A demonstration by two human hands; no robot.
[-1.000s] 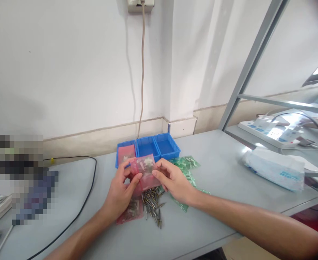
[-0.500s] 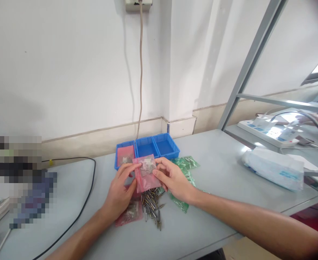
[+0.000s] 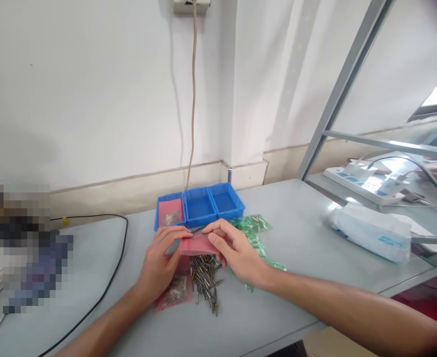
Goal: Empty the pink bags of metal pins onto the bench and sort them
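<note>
Between my two hands is a pink plastic bag (image 3: pixel 200 245), seen nearly edge-on above the table. My left hand (image 3: pixel 162 258) pinches its left end, and my right hand (image 3: pixel 236 250) grips its right end with thumb and fingers. Below the bag lies a pile of small metal pins (image 3: pixel 205 280). Another pink bag (image 3: pixel 175 292) with small parts inside rests on the table under my left hand. Green bags (image 3: pixel 254 225) of small parts lie behind and beside my right hand. What the held bag contains is hidden now.
Three blue bins (image 3: pixel 200 204) stand in a row at the back; the left one holds a pink bag (image 3: pixel 170 210). A white plastic package (image 3: pixel 372 233) lies to the right by a metal frame (image 3: pixel 324 124). A black cable (image 3: pixel 119 263) curves across the left side.
The held pink bag has tipped from facing me to almost flat, hiding its contents. Both hands stay on it. The view has shifted slightly.
</note>
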